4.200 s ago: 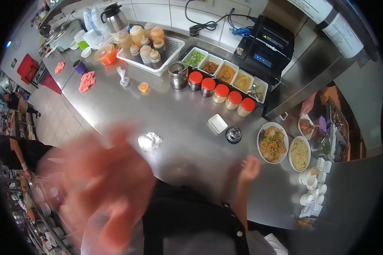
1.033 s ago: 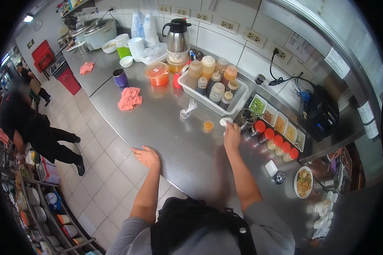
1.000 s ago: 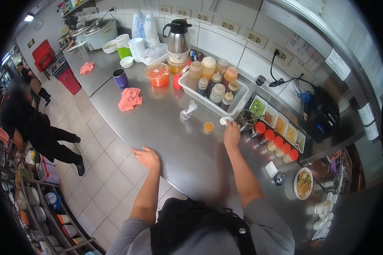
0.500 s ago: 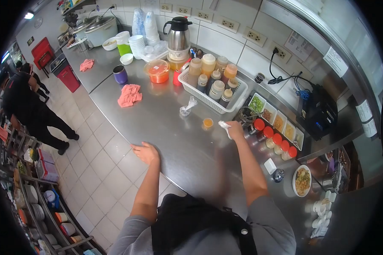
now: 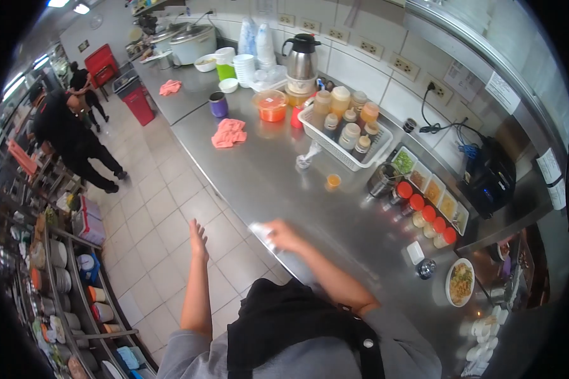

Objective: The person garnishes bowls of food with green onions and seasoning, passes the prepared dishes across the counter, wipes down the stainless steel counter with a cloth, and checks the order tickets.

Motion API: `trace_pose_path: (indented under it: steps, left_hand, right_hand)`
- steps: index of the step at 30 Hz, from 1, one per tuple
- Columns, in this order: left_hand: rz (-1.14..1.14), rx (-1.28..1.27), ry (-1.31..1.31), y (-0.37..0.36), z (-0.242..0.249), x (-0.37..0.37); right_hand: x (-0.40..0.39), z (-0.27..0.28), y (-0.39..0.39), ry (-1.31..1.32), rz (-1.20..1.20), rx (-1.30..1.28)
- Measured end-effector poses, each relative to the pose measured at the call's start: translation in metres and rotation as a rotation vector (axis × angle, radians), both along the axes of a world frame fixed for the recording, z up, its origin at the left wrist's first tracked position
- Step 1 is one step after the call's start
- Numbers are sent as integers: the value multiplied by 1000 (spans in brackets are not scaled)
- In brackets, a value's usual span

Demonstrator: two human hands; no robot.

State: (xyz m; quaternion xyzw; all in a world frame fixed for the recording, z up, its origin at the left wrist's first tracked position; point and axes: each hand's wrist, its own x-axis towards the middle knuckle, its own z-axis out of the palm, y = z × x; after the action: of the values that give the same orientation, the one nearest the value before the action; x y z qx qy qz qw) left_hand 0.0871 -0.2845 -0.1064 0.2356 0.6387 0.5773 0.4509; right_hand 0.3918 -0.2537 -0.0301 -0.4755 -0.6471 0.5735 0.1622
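My right hand [image 5: 283, 236] holds a crumpled white cloth [image 5: 261, 232] at the front edge of the steel counter [image 5: 234, 166]. Off the counter, above the tiled floor, my left hand [image 5: 199, 240] is raised with its fingers apart and nothing in it. Beyond the right hand, a small cup of orange sauce [image 5: 333, 182] stands on the counter. A tied clear plastic bag [image 5: 308, 156] lies behind that cup, near a white basket of sauce bottles [image 5: 344, 151].
Red-lidded jars [image 5: 425, 214], topping trays [image 5: 434, 187] and a bowl of food [image 5: 460, 282] stand at the right. A pink cloth [image 5: 229, 133] and purple mug [image 5: 219, 105] are farther back. Two people stand in the left aisle; shelves [image 5: 98, 335] line the lower left.
My right hand has moved left with the white cloth, from beside the sauce cup to the counter's front edge. My left hand has lifted off the counter edge. The view has shifted.
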Motion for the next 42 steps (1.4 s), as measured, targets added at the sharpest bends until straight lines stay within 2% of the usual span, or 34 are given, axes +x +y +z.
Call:
trace_pose_path:
  steps: [2, 4, 6, 7, 9, 10, 11, 12, 13, 14, 15, 17, 18, 20, 24, 27, 29, 30, 32, 33, 38, 40, 42]
  left_hand:
    - [-38, 26, -66, -46, -11, -25]
    - [6, -64, -31, -84, -19, -21]
    - [-6, -135, -48, -107, -31, -1]
    - [-96, -140, -46, -111, -19, 20]
    - [-280, -118, -52, -116, 14, 70]
    - [-373, -85, -64, -111, 23, 92]
    - [-378, -93, -72, -107, 28, 112]
    - [-349, -2, -211, -102, 32, 131]
    - [-319, 84, -345, -98, 35, 144]
    - [-330, 75, -345, -91, 37, 153]
    - [-333, 114, -257, -85, 39, 161]
    - [-354, 195, -147, -73, 45, 170]
    - [-366, 201, -149, -69, 48, 175]
    - [-426, 283, 27, -63, 54, 185]
    - [-400, 237, -21, -56, 68, 207]
    - [-457, 175, -88, -56, 65, 219]
    - [-497, 156, -333, -55, 63, 225]
    - [-505, 145, -330, -55, 62, 228]
    - [-535, 211, -772, -56, 80, 236]
    - [-581, 217, -843, -55, 88, 234]
    - [-556, 168, -888, -43, 96, 235]
    - [-631, 213, -796, -39, 92, 233]
    - [-602, 199, -741, -39, 90, 233]
  right_hand:
    - [33, -3, 23, -269, -253, 485]
    - [59, -24, 37, -207, -528, 489]
    - [53, -48, 33, -220, -501, 465]
    - [47, -59, 23, -237, -474, 423]
    - [24, -61, -2, 114, -185, 108]
    - [11, -62, -16, 302, -140, -28]
    - [3, -34, -31, 415, -99, -176]
    - [0, -10, -41, 458, -69, -276]
    - [2, -12, -43, 451, -53, -259]
    - [4, -15, -44, 446, -36, -238]
    - [9, -20, -45, 449, -49, -243]
    - [25, -29, -41, 280, -80, -97]
    - [32, -33, -40, 278, -92, -90]
    - [44, -30, -45, 292, -231, -11]
    - [58, -15, -54, 374, -332, -118]
    - [66, -25, -58, 386, -432, -116]
    - [69, -32, -56, 300, -501, -49]
    - [68, -38, -54, 304, -512, -57]
    - [65, -42, -53, 393, -604, 0]
    - [66, -36, -55, 358, -639, -15]
    - [65, -23, -51, 277, -645, 100]
    - [62, -22, -52, 207, -659, 248]
    - [56, -24, -53, 180, -657, 330]
